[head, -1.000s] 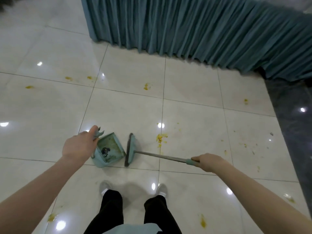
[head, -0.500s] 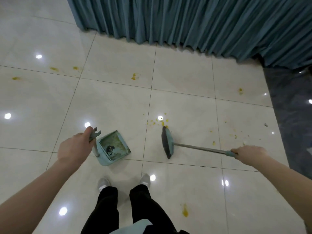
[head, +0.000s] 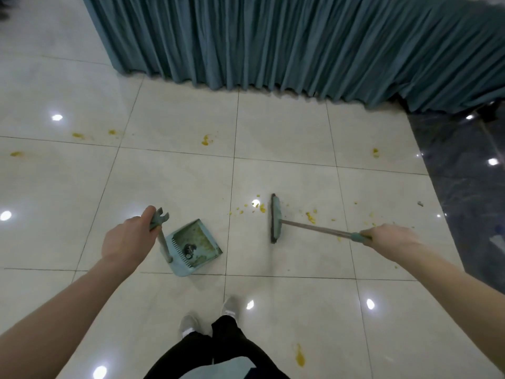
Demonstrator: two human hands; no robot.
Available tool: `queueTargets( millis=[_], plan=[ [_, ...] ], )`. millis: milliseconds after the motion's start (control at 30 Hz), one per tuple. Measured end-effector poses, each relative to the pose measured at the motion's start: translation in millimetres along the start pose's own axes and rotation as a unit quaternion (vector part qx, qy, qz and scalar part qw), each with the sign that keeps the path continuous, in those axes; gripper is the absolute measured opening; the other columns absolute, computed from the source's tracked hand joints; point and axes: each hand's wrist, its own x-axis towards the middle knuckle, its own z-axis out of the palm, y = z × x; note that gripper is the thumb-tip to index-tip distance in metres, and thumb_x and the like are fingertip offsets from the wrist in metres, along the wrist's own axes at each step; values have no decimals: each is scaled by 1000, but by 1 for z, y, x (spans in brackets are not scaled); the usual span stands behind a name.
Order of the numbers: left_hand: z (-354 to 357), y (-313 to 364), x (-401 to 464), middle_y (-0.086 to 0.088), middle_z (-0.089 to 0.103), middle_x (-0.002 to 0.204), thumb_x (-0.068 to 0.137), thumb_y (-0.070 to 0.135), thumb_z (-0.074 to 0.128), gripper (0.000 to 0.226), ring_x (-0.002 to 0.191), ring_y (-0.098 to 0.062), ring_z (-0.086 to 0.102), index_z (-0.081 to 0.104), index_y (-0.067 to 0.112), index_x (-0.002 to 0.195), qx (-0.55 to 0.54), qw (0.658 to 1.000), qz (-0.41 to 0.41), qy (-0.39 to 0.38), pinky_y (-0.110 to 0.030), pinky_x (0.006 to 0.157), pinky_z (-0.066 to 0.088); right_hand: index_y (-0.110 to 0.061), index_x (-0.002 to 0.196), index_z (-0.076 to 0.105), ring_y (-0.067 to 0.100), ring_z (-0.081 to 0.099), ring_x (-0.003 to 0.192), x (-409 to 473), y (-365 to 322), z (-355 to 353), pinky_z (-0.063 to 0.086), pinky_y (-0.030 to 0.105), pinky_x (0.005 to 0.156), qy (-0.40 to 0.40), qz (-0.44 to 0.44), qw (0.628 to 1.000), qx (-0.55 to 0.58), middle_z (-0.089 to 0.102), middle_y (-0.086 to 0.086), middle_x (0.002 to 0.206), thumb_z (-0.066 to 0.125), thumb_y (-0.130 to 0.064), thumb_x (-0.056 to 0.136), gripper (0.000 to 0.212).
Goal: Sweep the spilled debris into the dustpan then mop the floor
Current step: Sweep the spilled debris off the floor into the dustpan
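Teal pleated curtain [head: 300, 42] and a dark marble strip [head: 464, 187] border the scene.

The curtain hangs in close folds across the far side, its hem meeting the ground along a slanting line. To the right, the dark, veined strip runs toward the near edge, glossy and dotted with small reflected lights. At the bottom of the view stand two legs in black trousers [head: 218, 348], with grey shoes [head: 229, 306] on the feet, one set slightly ahead of the other. A pale blue-grey piece of clothing [head: 218, 369] shows at the lowest edge, between the trouser legs.
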Motion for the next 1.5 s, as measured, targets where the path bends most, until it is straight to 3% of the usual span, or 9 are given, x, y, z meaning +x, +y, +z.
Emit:
queueTargets(
  millis=[200,367,567,867,933,1067,1200,1333,1500],
  plan=[
    [-22,3,24,-4,61,78,96,37,46,16,63,-31,55,39,23,102,19,1000,12,13,-32,51,40,-35,113,62,22,52,78,30,-83,-33,40,30,66,36,-70,996,40,51,-6,79,37,-48,101,30],
    [-39,-13,59,-5,62,78,96,36,46,15,61,-31,54,40,23,102,31,999,1,29,-31,50,39,-31,119,64,24,62,98,70,-163,-77,38,29,72,45,-103,992,52,65,2,112,42,-34,100,29],
    [-38,-25,129,-3,62,80,97,36,44,15,61,-31,55,41,23,103,44,999,26,17,-30,49,39,-24,122,63,25,62,111,118,-208,-114,39,31,75,27,-89,996,13,63,3,120,43,-23,98,31],
    [-56,-18,265,-7,64,87,97,36,42,18,64,-30,52,39,22,109,24,995,93,-30,-33,54,40,-28,116,59,18,55,83,125,-94,-113,45,30,73,-84,47,995,0,48,-7,81,36,-33,101,28],
    [-59,-12,292,-8,64,86,97,37,44,22,64,-30,52,40,21,111,23,993,108,-29,-32,53,38,-27,118,59,17,55,83,123,-72,-114,48,29,77,-102,92,991,-3,48,-7,82,37,-37,100,31],
    [-58,6,333,-10,64,85,96,37,46,25,65,-31,54,41,20,114,16,989,141,-32,-32,53,38,-24,123,59,16,59,90,132,-70,-121,51,28,83,-122,147,981,-36,44,-8,77,45,-21,97,30],
    [-57,31,364,-11,67,89,96,39,47,26,72,-35,61,43,21,113,9,983,180,-31,-33,55,38,-23,125,59,17,63,108,132,-70,-126,51,30,84,-133,198,971,5,62,-4,109,47,-17,95,32],
    [-54,61,391,-9,68,88,95,37,49,23,73,-35,63,42,21,109,-4,977,212,-29,-33,54,40,-23,117,64,19,64,88,118,-37,-119,49,29,75,-135,236,961,56,57,-4,88,48,-22,95,27],
    [-59,111,416,-10,68,90,94,37,51,25,74,-36,64,45,20,111,0,967,255,-19,-34,55,42,-35,107,61,18,64,83,130,-20,-123,45,28,66,-106,207,968,91,53,-9,78,42,-29,97,22]
  ],
)
